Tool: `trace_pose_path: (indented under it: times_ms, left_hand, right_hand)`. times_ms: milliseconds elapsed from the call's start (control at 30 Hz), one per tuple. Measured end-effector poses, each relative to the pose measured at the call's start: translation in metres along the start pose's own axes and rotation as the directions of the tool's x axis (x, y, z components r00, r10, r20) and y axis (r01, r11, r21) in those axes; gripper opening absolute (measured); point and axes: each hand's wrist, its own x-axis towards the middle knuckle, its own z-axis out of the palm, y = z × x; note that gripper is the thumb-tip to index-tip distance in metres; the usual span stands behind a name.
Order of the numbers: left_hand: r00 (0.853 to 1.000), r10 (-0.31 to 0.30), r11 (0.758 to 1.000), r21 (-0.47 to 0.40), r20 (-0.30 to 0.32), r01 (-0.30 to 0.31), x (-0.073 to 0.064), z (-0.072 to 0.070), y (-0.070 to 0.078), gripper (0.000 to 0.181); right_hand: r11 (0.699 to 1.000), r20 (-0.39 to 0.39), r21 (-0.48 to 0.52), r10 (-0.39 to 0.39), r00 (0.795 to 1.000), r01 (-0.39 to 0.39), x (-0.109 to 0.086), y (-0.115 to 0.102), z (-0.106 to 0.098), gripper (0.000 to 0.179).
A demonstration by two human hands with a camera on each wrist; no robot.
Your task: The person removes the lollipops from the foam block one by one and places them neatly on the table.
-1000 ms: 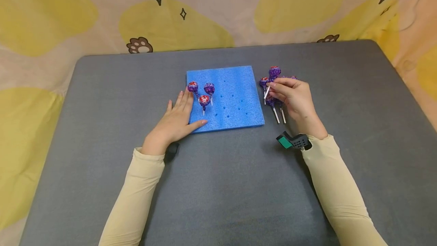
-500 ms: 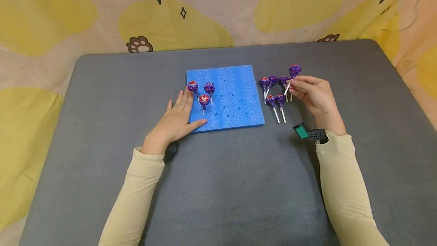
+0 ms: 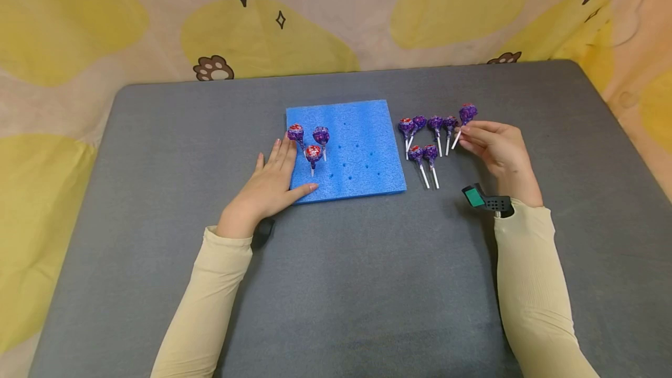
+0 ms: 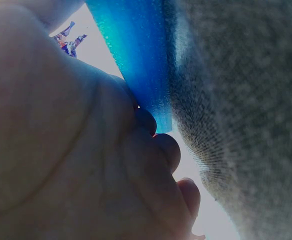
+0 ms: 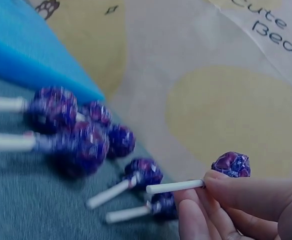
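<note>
My right hand (image 3: 501, 150) pinches a purple-wrapped lollipop (image 3: 468, 113) between thumb and fingers, just below its candy head. Its white stick (image 5: 173, 187) points to the left in the right wrist view. Several more lollipops (image 3: 430, 155) lie on the table left of this hand, in two loose rows. My left hand (image 3: 269, 182) rests flat along the left edge of a blue foam board (image 3: 362, 182), thumb over its front corner and fingers straight. Three lollipops stand upright in the board near that hand, the front one (image 3: 313, 154) showing a red top.
Small holes (image 3: 350, 178) dot the middle and right of the board. A grey cloth-covered table (image 3: 336, 284) lies under everything, and a yellow and cream patterned curtain (image 3: 325, 22) hangs behind its far edge.
My right hand has moved right, away from the board, carrying the lollipop past the others and uncovering those on the table. The left hand and the board have stayed put.
</note>
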Motion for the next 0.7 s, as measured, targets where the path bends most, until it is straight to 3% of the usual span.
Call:
trace_pose_path:
  times_ms: [200,700]
  left_hand:
    - [1.000,0.002,1.000,0.002,0.000,-0.002,0.001,0.000,0.000,0.093]
    - [1.000,-0.001,1.000,0.011,0.005,0.000,0.001,0.000,0.000,0.093]
  right_hand:
    - [0.998,-0.015,-0.051,0.043,0.999,-0.044,0.002,0.003,-0.008,0.020]
    - [0.985,-0.094,-0.153,0.069,0.993,-0.083,0.002,0.004,-0.012,0.026]
